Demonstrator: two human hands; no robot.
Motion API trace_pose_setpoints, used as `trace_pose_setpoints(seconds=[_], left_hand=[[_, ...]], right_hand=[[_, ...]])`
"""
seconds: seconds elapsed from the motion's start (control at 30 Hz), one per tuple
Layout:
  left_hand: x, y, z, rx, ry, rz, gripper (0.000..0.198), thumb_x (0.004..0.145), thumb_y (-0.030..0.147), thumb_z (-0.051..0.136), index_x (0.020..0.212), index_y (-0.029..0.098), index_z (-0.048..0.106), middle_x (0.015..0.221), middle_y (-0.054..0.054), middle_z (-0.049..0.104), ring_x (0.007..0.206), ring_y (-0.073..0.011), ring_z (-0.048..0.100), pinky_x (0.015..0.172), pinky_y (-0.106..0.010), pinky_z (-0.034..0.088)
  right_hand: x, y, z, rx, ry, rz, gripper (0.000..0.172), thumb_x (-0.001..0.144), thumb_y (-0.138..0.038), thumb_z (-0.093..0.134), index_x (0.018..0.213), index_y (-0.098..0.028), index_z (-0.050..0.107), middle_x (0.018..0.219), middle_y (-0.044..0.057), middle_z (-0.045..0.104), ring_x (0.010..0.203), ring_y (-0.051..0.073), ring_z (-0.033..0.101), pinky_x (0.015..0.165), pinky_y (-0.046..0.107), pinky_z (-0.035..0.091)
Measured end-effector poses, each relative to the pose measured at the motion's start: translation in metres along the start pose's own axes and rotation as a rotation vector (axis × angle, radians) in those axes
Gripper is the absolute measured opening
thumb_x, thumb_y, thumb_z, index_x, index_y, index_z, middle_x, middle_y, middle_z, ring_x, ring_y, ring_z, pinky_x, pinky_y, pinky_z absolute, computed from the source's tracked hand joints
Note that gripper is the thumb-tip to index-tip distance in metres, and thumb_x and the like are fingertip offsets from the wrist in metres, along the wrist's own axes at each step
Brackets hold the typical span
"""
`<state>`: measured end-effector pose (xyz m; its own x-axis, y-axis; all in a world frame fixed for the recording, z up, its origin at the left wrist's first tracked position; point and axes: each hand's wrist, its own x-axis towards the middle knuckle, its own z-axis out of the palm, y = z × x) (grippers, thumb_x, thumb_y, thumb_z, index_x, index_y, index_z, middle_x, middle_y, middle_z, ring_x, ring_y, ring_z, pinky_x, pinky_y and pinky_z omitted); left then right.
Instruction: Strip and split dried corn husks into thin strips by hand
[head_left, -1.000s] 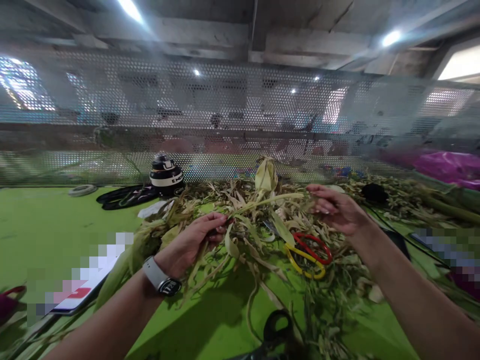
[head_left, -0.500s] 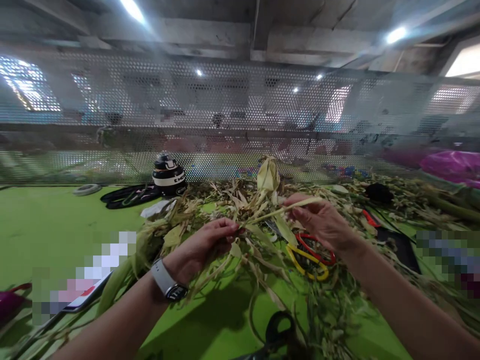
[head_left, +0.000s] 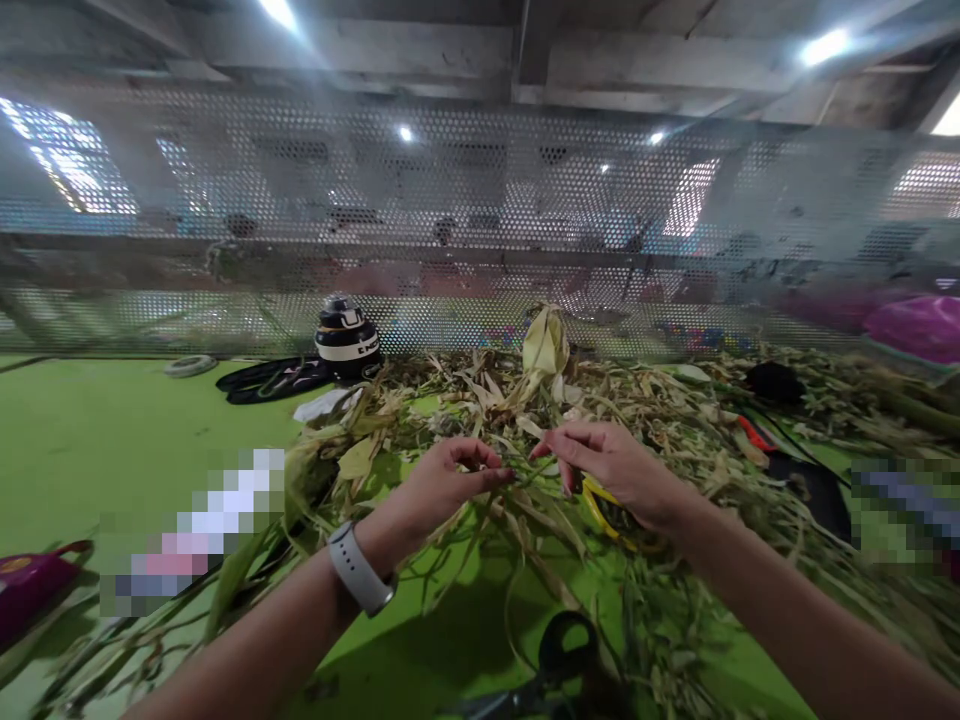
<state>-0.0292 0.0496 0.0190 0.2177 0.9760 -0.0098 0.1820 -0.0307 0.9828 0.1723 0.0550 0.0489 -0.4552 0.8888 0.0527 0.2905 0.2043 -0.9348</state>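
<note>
My left hand (head_left: 457,478), with a grey-strapped watch (head_left: 361,570) on its wrist, has thumb and forefinger nearly together at the end of a thin husk strip (head_left: 534,470). The strip is small and blurred against the leaves behind. Just to the right, my right hand (head_left: 611,465) has its fingers apart and pointing left, close to that strip; I see nothing gripped in it. Under the right hand lie yellow-handled scissors (head_left: 611,515), partly covered. Beyond both hands, a pale dried corn husk (head_left: 545,345) stands upright among the loose husks (head_left: 480,385).
Black-handled scissors (head_left: 566,650) lie at the near edge. A black bottle (head_left: 347,340) stands at the back before the perforated screen (head_left: 480,220). Flat black item (head_left: 274,378) and a white ring (head_left: 190,366) are left on the green table (head_left: 112,430). A purple bag (head_left: 919,328) is far right.
Both hands have come closer together. The right hand has moved left and down, and its fingers have parted from the long strip stretched between the hands. The view has shifted slightly.
</note>
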Motion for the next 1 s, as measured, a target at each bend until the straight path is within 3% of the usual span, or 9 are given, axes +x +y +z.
trace_pose_setpoints(seconds=[0.2, 0.5, 0.77, 1.0], left_hand=[[0.0015, -0.0034, 0.0011, -0.181, -0.096, -0.031, 0.018, 0.062, 0.03, 0.073, 0.067, 0.016, 0.063, 0.065, 0.001, 0.06, 0.062, -0.011, 0.049, 0.061, -0.022, 0.037], [0.0009, -0.0047, 0.001, -0.314, -0.117, -0.131, 0.018, 0.063, 0.028, 0.073, 0.074, 0.015, 0.067, 0.072, -0.001, 0.064, 0.064, -0.0103, 0.051, 0.063, -0.023, 0.038], [-0.0046, -0.004, 0.002, -0.317, -0.084, -0.127, 0.017, 0.065, 0.028, 0.072, 0.075, 0.015, 0.067, 0.074, -0.001, 0.065, 0.066, -0.0102, 0.052, 0.063, -0.021, 0.038], [-0.005, -0.0029, 0.0026, -0.341, -0.127, -0.099, 0.022, 0.062, 0.021, 0.076, 0.081, 0.014, 0.067, 0.076, -0.001, 0.067, 0.072, -0.0108, 0.057, 0.073, -0.024, 0.042]], right_hand=[[0.0017, 0.0035, 0.0011, -0.129, -0.06, 0.063, 0.024, 0.078, -0.037, 0.057, 0.08, -0.015, 0.066, 0.055, -0.003, 0.053, 0.052, 0.01, 0.047, 0.052, 0.022, 0.036], [0.0036, 0.0067, -0.0002, -0.239, -0.037, 0.032, 0.017, 0.076, -0.029, 0.057, 0.078, -0.013, 0.063, 0.054, -0.003, 0.05, 0.049, 0.008, 0.043, 0.047, 0.02, 0.031], [0.0027, 0.0071, 0.0006, -0.3, -0.042, -0.01, 0.013, 0.074, -0.026, 0.057, 0.072, -0.014, 0.063, 0.051, -0.005, 0.048, 0.047, 0.007, 0.039, 0.045, 0.02, 0.027], [0.0011, 0.006, -0.0018, -0.36, -0.013, -0.059, 0.018, 0.074, -0.031, 0.058, 0.072, -0.014, 0.063, 0.052, -0.005, 0.047, 0.047, 0.007, 0.037, 0.044, 0.019, 0.025]])
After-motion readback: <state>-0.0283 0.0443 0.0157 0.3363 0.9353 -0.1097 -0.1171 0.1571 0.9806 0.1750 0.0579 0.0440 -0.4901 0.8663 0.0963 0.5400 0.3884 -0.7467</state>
